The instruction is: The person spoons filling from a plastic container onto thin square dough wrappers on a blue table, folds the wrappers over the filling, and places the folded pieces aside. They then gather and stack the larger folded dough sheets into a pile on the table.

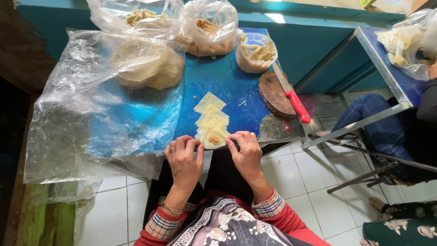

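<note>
Head view shows both hands, left hand (184, 159) and right hand (246, 152), fingers pinching the filled dough square (213, 138) at the desk (227, 82) edge; thin, soft, tearable, best held by its corners.

Left hand (184, 160) & right hand (246, 152) pinch a filled dough square (214, 138) at the near edge of a blue bench (227, 82); more squares (210, 109) lie just beyond, red-handled knife (293, 98) on a round board (275, 95) to the right.
</note>
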The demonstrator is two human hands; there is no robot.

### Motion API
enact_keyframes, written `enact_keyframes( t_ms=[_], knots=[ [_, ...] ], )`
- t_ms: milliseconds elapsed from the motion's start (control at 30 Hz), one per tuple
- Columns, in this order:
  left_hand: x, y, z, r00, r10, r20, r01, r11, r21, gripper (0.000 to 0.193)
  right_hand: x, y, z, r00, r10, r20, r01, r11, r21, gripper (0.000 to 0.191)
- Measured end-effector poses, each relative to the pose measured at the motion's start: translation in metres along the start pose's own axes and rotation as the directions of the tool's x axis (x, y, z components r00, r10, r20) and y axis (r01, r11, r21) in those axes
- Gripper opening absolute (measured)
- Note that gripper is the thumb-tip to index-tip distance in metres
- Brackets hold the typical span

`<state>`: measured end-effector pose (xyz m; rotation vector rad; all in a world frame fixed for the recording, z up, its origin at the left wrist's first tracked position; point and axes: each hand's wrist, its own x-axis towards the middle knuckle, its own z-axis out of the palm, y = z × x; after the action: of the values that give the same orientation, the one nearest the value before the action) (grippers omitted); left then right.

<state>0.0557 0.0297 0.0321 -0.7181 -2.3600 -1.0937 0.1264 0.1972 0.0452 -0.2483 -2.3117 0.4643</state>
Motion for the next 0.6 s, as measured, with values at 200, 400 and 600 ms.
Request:
enact_keyframes(
  t_ms=[200, 400, 600],
  knots=[
    [0.004, 0.004, 0.005, 1.0, -0.014, -0.022, 0.013, 1.0, -0.017, 0.012, 0.004, 0.0, 0.003, 0.997, 0.074, 0.037, -0.079, 0.986, 0.145, 0.012],
    [0.001, 0.005, 0.007, 0.995, 0.083, -0.05, -0.086, 0.994, -0.06, 0.014, -0.001, 0.0, 0.012, 0.993, 0.112, 0.035, -0.117, 0.945, 0.304, 0.02],
    [-0.001, 0.005, 0.017, 0.995, 0.076, -0.062, -0.086, 0.979, -0.186, 0.017, -0.006, -0.003, 0.017, 0.989, 0.141, 0.049, -0.149, 0.923, 0.355, 0.027]
  ],
)
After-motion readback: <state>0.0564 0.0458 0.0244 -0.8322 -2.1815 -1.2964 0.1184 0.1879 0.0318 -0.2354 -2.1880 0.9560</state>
